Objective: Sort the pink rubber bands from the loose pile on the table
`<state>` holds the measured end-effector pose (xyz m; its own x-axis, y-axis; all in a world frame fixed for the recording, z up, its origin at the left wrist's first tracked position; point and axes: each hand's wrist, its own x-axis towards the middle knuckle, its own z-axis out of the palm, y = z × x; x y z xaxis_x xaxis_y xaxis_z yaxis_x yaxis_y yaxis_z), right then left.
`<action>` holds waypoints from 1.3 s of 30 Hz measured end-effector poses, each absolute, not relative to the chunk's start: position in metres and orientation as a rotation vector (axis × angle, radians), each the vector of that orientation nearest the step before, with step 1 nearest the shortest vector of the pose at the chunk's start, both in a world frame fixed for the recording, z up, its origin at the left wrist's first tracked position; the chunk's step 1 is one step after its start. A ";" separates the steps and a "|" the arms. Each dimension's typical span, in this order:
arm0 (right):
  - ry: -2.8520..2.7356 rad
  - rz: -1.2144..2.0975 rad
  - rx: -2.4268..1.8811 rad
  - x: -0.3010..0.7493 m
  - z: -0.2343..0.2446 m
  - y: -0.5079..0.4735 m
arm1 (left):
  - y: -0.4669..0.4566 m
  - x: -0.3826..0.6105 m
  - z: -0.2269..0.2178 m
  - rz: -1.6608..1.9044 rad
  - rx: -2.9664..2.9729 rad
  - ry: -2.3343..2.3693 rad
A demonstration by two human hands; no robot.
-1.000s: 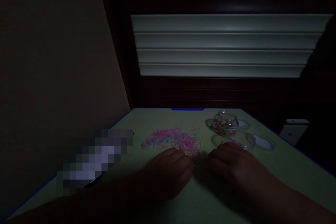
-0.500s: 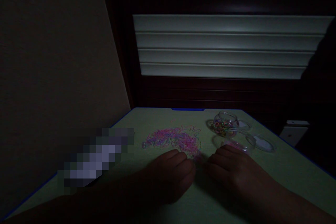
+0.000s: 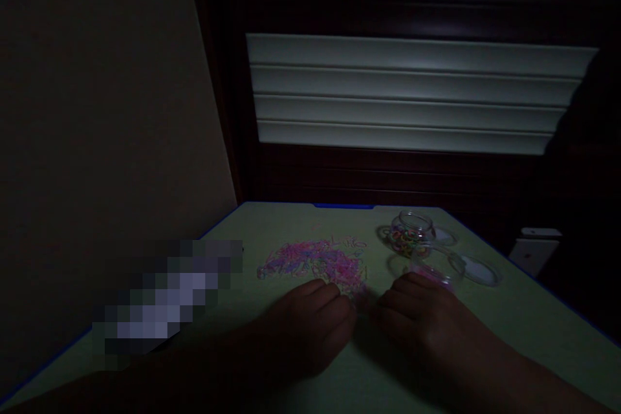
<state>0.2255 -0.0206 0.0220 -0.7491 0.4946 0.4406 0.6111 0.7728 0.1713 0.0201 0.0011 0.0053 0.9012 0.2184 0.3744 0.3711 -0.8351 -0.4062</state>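
While the room lies in near darkness, a person's left hand (image 3: 310, 320) and right hand (image 3: 420, 317) rest knuckles-up on a green desk (image 3: 509, 330), fingers curled, tips close together at the near edge of a pile of pink and purple bands (image 3: 313, 260); whether they pinch one cannot be told. Just beyond the right hand stand a clear jar of coloured bands (image 3: 410, 233), a second jar (image 3: 433, 267) and a flat lid (image 3: 479, 270).
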 end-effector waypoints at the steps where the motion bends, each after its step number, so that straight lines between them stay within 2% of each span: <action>1: -2.590 -0.440 -0.841 0.226 0.022 -0.021 | 0.001 0.020 0.005 -0.434 -2.580 -0.434; 16: -2.525 -0.558 -0.924 0.229 0.025 -0.019 | 0.006 0.020 -0.002 -0.436 -2.582 -0.505; 26: -2.160 -1.088 -1.591 0.253 0.052 -0.027 | 0.006 0.021 0.002 -0.448 -2.566 -0.491; 39: -2.151 -1.050 -1.843 0.256 0.051 -0.027 | 0.008 0.018 -0.002 -0.444 -2.597 -0.500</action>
